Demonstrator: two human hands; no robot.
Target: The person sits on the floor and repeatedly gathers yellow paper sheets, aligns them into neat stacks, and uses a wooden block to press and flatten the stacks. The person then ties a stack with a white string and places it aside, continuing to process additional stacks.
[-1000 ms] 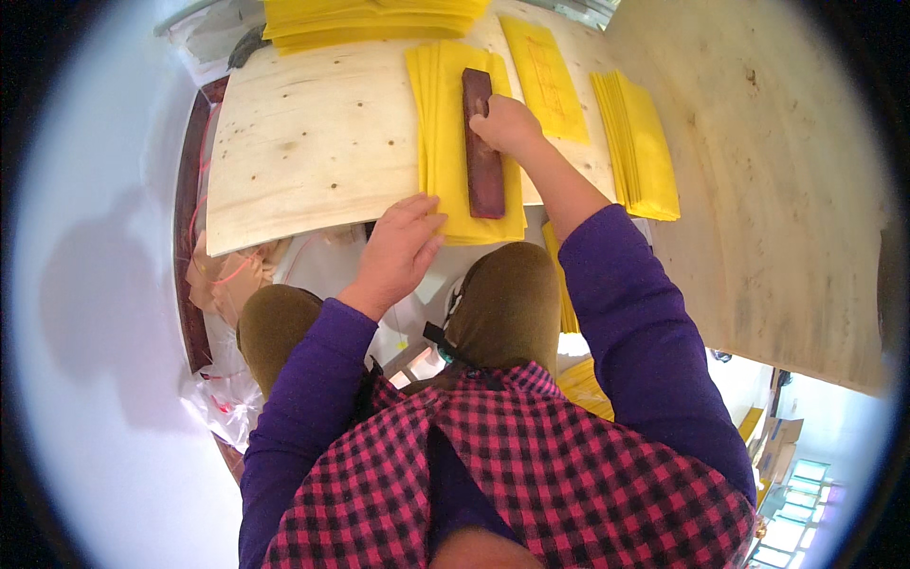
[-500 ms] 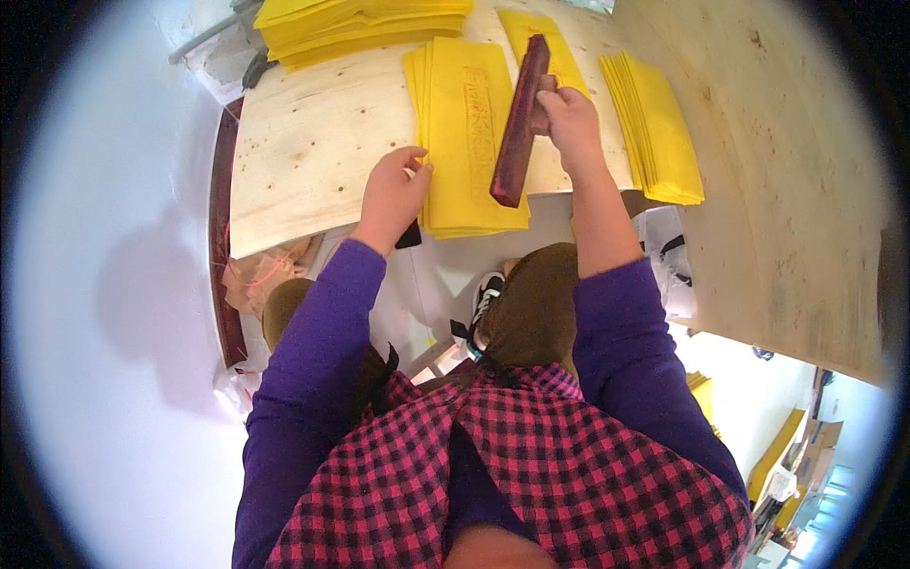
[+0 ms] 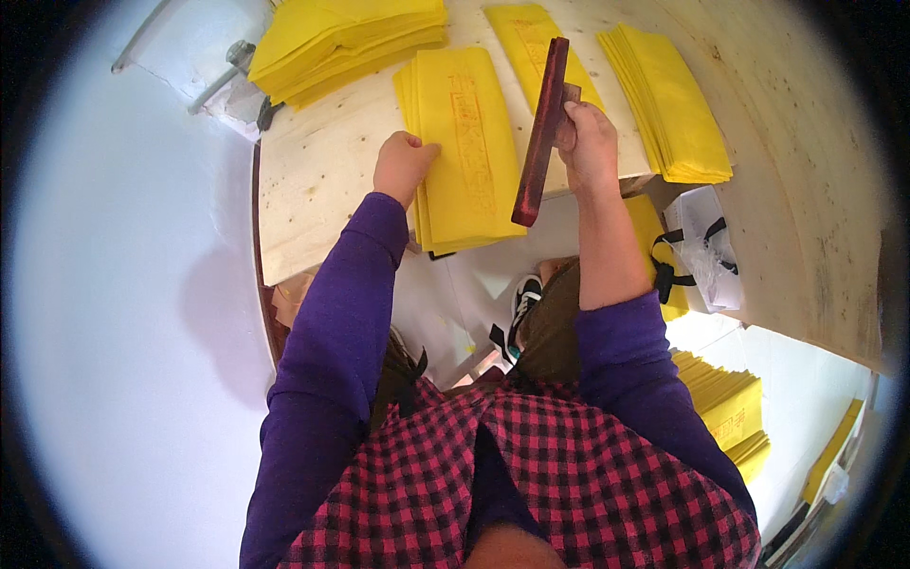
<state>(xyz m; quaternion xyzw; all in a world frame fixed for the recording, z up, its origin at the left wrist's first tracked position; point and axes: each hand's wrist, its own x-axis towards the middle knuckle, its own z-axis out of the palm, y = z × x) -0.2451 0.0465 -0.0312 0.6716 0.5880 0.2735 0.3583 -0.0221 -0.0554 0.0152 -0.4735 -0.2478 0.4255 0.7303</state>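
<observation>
In my right hand [image 3: 590,142] is a long, dark red hand stamp [image 3: 540,142], gripped by the short block handle on its back. It is raised and tilted just right of a fanned stack of yellow paper sheets [image 3: 488,161]. A column of red printing runs down the stack's top sheet. My left hand [image 3: 406,169] is at the stack's left edge, fingers curled together in a pinch on the edge of a sheet. The fingertips partly hide what they hold.
The stacks rest on a pale wooden board [image 3: 322,171]. At the back left lies a thick yellow pile [image 3: 346,43]; a printed yellow strip [image 3: 526,47] and another stack [image 3: 668,104] lie to the right. A white bag [image 3: 706,251] and more yellow bundles [image 3: 730,403] are below right.
The stamp has shifted right, off the stack and more upright. My left hand has closed at the stack's left edge. The whole view has also shifted slightly.
</observation>
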